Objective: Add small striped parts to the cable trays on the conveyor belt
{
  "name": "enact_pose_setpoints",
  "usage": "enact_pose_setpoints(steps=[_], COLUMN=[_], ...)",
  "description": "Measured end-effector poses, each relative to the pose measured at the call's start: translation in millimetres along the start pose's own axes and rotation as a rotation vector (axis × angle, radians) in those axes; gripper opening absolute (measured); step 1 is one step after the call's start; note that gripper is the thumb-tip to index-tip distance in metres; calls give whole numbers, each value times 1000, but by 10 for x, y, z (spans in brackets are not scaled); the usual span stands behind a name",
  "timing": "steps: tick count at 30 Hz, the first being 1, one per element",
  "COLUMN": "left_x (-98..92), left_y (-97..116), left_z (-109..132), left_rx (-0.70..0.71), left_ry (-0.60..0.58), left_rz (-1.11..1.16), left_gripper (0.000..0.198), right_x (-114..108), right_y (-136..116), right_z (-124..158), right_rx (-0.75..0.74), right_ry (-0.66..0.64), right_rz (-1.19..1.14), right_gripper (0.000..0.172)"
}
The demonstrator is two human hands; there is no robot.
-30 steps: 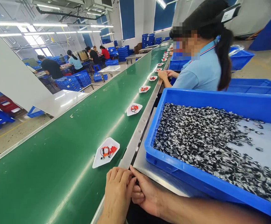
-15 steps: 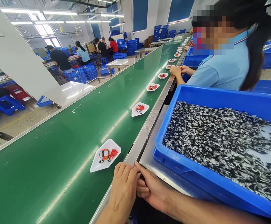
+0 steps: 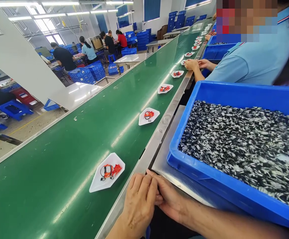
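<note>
Left hand (image 3: 139, 202) and right hand (image 3: 170, 196) close together at the steel edge (image 3: 159, 127) of a green conveyor belt (image 3: 60, 159), fingers (image 3: 144, 186) curled inward, fingertips nearly meeting; any hold on something small between them impossible to make out, the view there being poor. Just beside the hands, on the belt, a white tray (image 3: 97, 184) bearing a coiled black cable (image 3: 105, 172) and orange parts (image 3: 117, 170). To the right, on a steel shelf (image 3: 164, 159), a blue plastic bin (image 3: 184, 122) heaped with black-and-white pieces (image 3: 234, 142). Farther along the belt, more white trays (image 3: 164, 88) and a co-worker's hands (image 3: 191, 64) at the edge.
</note>
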State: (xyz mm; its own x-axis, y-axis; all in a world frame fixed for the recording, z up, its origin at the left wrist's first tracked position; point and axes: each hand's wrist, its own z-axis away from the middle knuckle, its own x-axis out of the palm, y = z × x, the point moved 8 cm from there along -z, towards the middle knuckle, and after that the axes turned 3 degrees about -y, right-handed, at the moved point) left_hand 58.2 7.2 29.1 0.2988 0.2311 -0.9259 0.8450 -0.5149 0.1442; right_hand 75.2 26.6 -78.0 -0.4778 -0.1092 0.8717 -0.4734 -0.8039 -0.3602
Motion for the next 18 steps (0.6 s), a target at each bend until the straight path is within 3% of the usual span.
enact_pose_setpoints(steps=[8,12,18], left_x=[17,37,49], left_y=[-5,-91,-199], left_z=[9,-13,-17], left_rx=[-14,-64,-130], left_ry=[-21,30,81], left_rz=[131,188,181], left_gripper=[21,13,20], right_x=[-41,-64,-71], right_y=[6,26,18], right_z=[7,7,2], right_rx=[-13,40,43], right_ry=[42,84,93], right_rz=[2,-23,-22], right_gripper=[50,50,46])
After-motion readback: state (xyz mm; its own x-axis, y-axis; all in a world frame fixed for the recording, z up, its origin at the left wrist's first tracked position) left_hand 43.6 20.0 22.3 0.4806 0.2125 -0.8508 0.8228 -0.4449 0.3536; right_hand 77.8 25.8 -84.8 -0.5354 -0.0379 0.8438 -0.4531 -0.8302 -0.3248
